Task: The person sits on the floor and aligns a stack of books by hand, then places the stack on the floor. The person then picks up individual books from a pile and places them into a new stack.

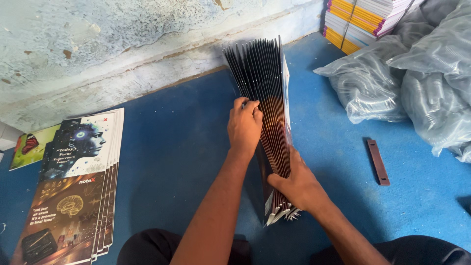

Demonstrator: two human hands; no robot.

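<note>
Centrally, a fanned stack of dark glossy cover sheets is standing on edge on the blue floor covering, spreading wider toward the far wall. The left hand is gripping the stack's left side, fingers curled over the sheet edges. The right hand is clasping the near end, where the sheets are pinched together. At the near left, a flat pile of printed covers is lying well apart from both hands. A small brown strip is lying at right, near clear plastic bags of coiled bindings. Bound notebooks are sitting stacked at the far right.
</note>
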